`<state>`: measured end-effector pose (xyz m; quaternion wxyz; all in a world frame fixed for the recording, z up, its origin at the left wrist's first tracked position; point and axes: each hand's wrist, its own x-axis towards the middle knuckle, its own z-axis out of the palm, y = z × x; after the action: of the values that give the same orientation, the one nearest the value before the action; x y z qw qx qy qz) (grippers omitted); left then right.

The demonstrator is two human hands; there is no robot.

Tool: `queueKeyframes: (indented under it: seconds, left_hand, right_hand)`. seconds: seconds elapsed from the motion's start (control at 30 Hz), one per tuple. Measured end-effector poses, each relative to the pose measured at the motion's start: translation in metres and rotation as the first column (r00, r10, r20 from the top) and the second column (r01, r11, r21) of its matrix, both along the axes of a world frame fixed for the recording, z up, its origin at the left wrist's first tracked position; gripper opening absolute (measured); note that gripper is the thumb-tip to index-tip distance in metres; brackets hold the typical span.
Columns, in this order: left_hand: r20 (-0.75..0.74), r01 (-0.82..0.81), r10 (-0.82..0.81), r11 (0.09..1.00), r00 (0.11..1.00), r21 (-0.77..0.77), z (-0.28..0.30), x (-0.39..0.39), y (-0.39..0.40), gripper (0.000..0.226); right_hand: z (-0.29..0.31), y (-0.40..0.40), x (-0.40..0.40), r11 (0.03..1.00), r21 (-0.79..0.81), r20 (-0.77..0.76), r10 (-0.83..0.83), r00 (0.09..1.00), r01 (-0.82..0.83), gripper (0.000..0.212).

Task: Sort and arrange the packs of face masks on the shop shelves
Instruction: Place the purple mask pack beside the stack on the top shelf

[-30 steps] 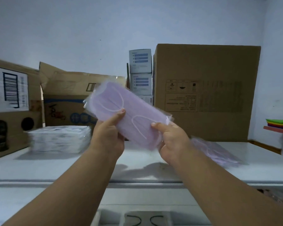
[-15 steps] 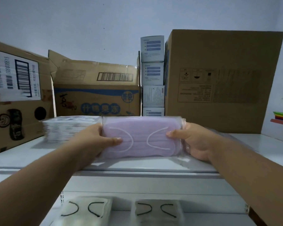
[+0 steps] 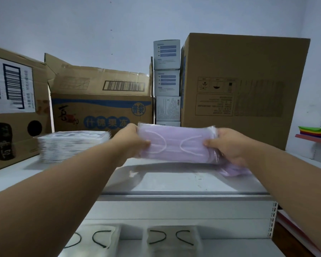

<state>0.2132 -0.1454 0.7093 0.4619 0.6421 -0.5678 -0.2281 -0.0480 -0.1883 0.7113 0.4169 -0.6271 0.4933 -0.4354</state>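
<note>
A clear pack of lilac face masks (image 3: 178, 145) is held level just above the white top shelf (image 3: 174, 182). My left hand (image 3: 132, 140) grips its left end and my right hand (image 3: 228, 143) grips its right end, thumbs on the front face. Under my right hand lies another lilac pack (image 3: 235, 171) flat on the shelf. A stack of white mask packs (image 3: 70, 147) sits on the shelf to the left. On the lower shelf lie two white packs with dark ear loops (image 3: 95, 240) (image 3: 172, 238).
Cardboard boxes line the back: one far left (image 3: 13, 108), a printed one (image 3: 100, 101) behind the white stack, a large one (image 3: 241, 89) at the right. Small white boxes (image 3: 166, 80) are stacked between them. Coloured sheets (image 3: 317, 130) lie at the far right.
The lilac pack was tilted and raised a second ago; both hands turned it level and brought it down and forward over the shelf, over the other lilac pack at its right end.
</note>
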Motion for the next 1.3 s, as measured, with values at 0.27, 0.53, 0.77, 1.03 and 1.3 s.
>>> queueKeyframes:
  seconds: [0.27,0.53,0.77,1.03,1.3]
  left_hand:
    - [0.023,-0.165,0.166,0.985,0.986,-0.053,-0.004,0.004,-0.02,0.059]
    - [-0.068,-0.07,0.057,0.974,0.996,-0.214,0.001,0.02,-0.003,0.058]
    - [0.066,0.085,-0.083,0.996,0.994,-0.034,-0.013,0.021,0.011,0.025]
    - [0.181,-0.201,0.207,0.978,0.961,-0.053,0.0,0.035,-0.023,0.031]
    - [0.671,-0.252,0.101,0.959,0.735,0.131,0.008,0.013,-0.044,0.051]
  right_hand:
    - [0.005,-0.037,0.055,0.991,-0.005,0.026,-0.134,0.991,0.134,0.022]
    - [0.003,-0.03,0.025,0.98,-0.19,0.186,0.099,0.978,-0.063,0.013]
    - [-0.019,-0.041,0.016,0.983,-0.002,0.085,0.185,0.979,-0.186,0.025]
    - [0.002,-0.043,0.037,0.999,-0.033,0.021,-0.012,1.0,0.013,0.008]
    - [0.005,-0.051,0.056,0.97,0.24,-0.281,0.036,0.959,0.034,0.01]
